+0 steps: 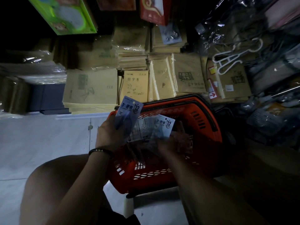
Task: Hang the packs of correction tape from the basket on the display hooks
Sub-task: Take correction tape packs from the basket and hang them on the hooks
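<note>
An orange plastic basket point(201, 117) stands on a low white stool in front of me. My left hand point(108, 135) is over its left rim and grips a pale blue pack of correction tape point(129, 109), held upright, with another pack point(141, 129) turned back side up behind it. My right hand point(175, 143) is inside the basket, fingers closed on a second blue pack point(164, 125) marked 12. No display hooks show in this dim view.
Stacks of brown-covered exercise books point(136, 83) fill a low shelf beyond the basket. White plastic hangers point(227, 59) and wrapped goods lie at the right. A green box point(68, 15) is at the upper left. Pale floor tiles point(40, 143) and my knee point(53, 176) are at the left.
</note>
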The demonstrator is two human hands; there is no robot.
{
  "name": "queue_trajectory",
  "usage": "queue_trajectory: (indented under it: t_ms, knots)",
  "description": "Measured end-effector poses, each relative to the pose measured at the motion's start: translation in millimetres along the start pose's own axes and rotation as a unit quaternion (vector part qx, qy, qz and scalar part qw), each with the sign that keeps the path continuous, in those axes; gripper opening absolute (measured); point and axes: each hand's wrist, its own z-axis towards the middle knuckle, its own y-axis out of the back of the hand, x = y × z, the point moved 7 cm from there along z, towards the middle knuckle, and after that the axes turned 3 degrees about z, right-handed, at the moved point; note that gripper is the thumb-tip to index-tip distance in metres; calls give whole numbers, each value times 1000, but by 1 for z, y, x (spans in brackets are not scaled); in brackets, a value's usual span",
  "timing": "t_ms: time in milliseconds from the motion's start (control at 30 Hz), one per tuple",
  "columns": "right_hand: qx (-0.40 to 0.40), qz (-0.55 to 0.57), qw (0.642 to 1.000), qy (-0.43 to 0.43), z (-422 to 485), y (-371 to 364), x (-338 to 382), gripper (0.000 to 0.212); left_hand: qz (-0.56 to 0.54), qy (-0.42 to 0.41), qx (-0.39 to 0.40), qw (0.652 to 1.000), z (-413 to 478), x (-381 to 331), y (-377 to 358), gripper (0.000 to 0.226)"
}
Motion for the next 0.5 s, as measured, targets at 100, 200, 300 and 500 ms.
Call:
queue_trajectory:
  t_ms: [100,200,300,500]
  knots:
    - [25,21,999,17,18,9,-15,56,-22,4,2,1000,-2,1,2,39]
    - [34,19,998,53,-27,34,29,31,-39,26,-6,999,-8,-3,9,25]
    - [48,39,989,137,-63,63,71,26,-91,28,0,995,-22,-16,13,30]
    - [78,110,947,290,-129,104,137,44,-281,-26,18,959,-60,-58,26,38]
